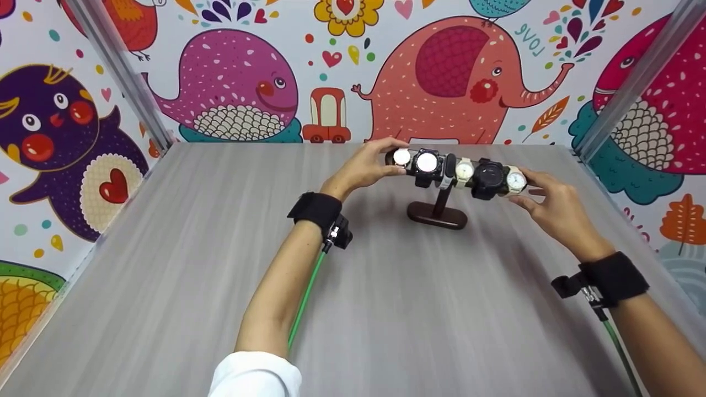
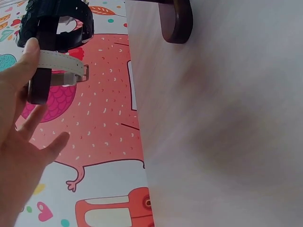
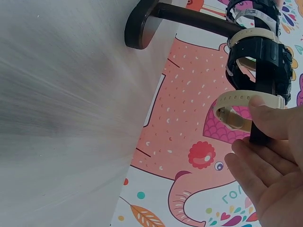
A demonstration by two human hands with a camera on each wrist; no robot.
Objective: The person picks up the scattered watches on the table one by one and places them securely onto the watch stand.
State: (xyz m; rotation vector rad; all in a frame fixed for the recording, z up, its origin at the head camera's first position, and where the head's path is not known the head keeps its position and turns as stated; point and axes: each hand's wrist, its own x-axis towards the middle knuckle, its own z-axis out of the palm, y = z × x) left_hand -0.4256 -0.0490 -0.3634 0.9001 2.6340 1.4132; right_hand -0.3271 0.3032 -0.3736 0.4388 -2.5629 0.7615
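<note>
A dark brown T-shaped watch stand (image 1: 441, 201) carries several wristwatches along its crossbar. At the left end, my left hand (image 1: 367, 165) pinches the bar beside a white-strapped watch (image 2: 61, 61), thumb on the near side. My right hand (image 1: 560, 207) holds the other end, its thumb against the cream strap of the outermost watch (image 3: 236, 98) and its fingers around the bar's tip. Between the hands sit a bulky black watch (image 1: 488, 175) and a cream watch (image 1: 464, 170), among others. Whether the stand's oval base (image 3: 137, 26) touches the tabletop, I cannot tell.
A grey wood-grain tabletop (image 1: 193, 275) lies below. Walls printed with cartoon animals (image 1: 237, 82) rise at the back and sides, with metal posts (image 1: 124, 71) at the corners. Each wrist wears a black strap (image 1: 315, 210) with a small camera and green cable.
</note>
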